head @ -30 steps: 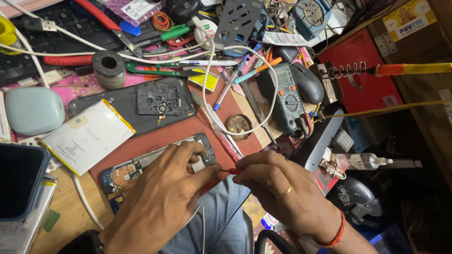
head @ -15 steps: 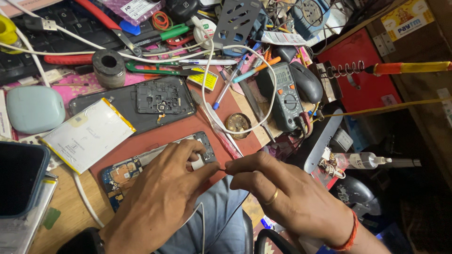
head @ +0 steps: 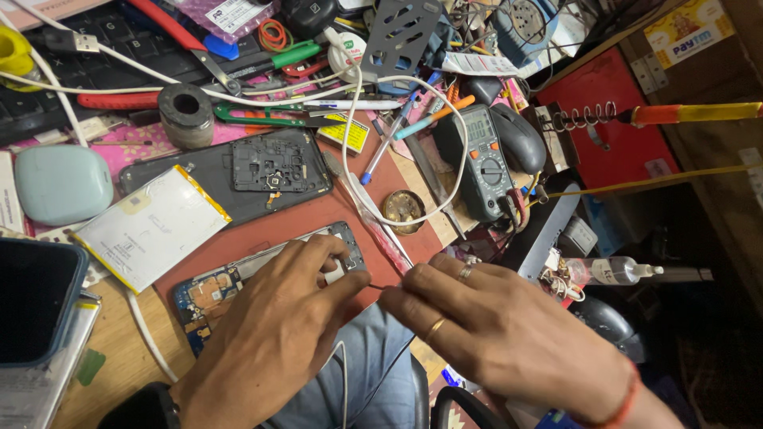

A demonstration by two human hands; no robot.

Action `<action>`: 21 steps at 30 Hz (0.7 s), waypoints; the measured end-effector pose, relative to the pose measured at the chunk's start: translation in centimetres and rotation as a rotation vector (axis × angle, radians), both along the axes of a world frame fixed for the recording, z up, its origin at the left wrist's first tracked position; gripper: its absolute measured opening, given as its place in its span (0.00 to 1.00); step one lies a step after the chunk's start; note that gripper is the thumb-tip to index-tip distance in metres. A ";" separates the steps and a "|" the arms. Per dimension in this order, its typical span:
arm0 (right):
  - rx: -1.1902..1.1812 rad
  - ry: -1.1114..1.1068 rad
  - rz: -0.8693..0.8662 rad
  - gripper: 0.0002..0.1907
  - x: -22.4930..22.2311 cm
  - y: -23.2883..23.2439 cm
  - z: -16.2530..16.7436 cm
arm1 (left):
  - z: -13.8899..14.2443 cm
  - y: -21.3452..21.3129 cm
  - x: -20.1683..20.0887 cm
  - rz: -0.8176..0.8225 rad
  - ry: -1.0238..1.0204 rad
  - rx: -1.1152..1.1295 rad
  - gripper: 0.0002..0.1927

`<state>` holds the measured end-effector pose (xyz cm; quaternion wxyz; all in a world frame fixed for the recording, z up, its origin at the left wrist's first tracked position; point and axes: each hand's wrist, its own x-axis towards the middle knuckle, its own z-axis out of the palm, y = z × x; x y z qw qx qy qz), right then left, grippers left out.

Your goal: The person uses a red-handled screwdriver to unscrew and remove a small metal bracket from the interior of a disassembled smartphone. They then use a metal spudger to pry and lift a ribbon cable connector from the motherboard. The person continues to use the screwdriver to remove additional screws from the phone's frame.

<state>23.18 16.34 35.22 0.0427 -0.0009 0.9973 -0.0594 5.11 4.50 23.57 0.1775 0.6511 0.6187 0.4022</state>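
Both hands meet fingertip to fingertip: left hand point(head: 274, 334) pinning the opened blue-boarded phone frame point(head: 262, 274), right hand point(head: 493, 334) pinching a thin, probably fragile wire point(head: 376, 287); edges look the safest hold.

An opened phone point(head: 238, 278) lies face-down and diagonal at the red mat's near edge, circuit board exposed and partly covered. A thin dark tool point(head: 375, 287) is pinched level just beside its upper corner.
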 end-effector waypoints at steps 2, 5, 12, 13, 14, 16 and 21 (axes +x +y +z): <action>-0.013 -0.039 -0.024 0.29 0.0 -0.1 0.1 | -0.1 0.0 -0.1 -0.014 0.008 -0.050 0.13; 0.033 -0.149 -0.124 0.29 0.0 -0.3 0.0 | -0.3 -0.1 -0.1 -0.019 0.035 -0.007 0.17; -0.081 -0.032 -0.170 0.32 0.7 -0.9 -0.6 | -0.5 -0.2 0.0 -0.022 -0.029 -0.026 0.13; -0.022 -0.030 -0.135 0.31 0.9 -0.9 -0.6 | -0.4 -0.2 0.0 -0.014 0.007 -0.004 0.14; 0.037 -0.030 -0.104 0.29 1.1 -0.8 -0.7 | -0.2 -0.1 -0.1 -0.011 0.041 0.018 0.17; 0.069 -0.014 -0.079 0.28 1.6 -0.8 -0.7 | 0.2 0.1 -0.2 -0.016 0.043 0.006 0.16; 0.025 0.098 -0.122 0.31 2.4 -0.6 -0.5 | 1.3 0.7 -0.2 -0.028 -0.008 -0.058 0.10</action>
